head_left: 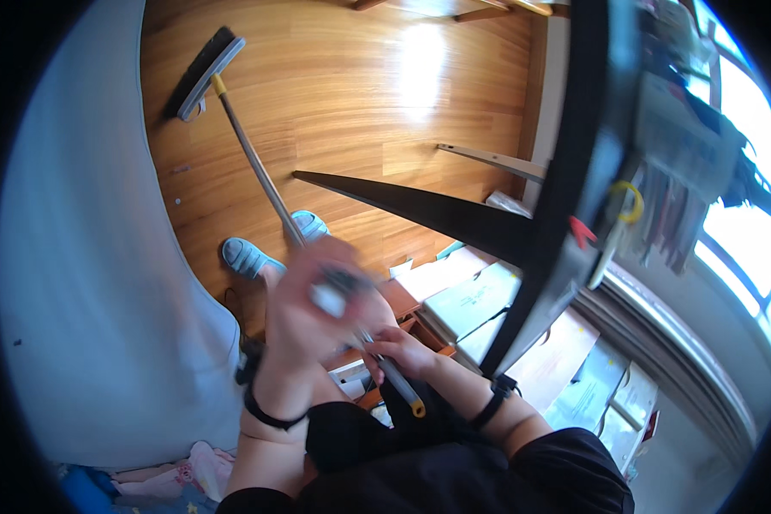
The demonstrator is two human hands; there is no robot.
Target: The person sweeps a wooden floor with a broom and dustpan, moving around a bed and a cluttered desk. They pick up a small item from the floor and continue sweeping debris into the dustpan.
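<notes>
A long-handled broom point(254, 157) reaches from the upper left down to my lap. Its grey head with dark bristles point(205, 74) rests on the wooden floor by the pale cloth drape. My right hand point(401, 353) is closed around the lower handle, just above the grey grip point(401, 385) with a yellow end. Nearer the camera, my left hand point(321, 302) is blurred and raised, covering the middle of the handle. A small dark and white object point(331, 297) shows in it, too blurred to name; whether this hand also touches the handle cannot be told.
Pale cloth point(96, 257) hangs along the left. A dark tapered leg point(417, 205) and a black-edged surface point(568, 173) stand at the right. Storage boxes point(475, 295) line the lower right. Blue slippers point(247, 257) are on my feet, near the broom handle.
</notes>
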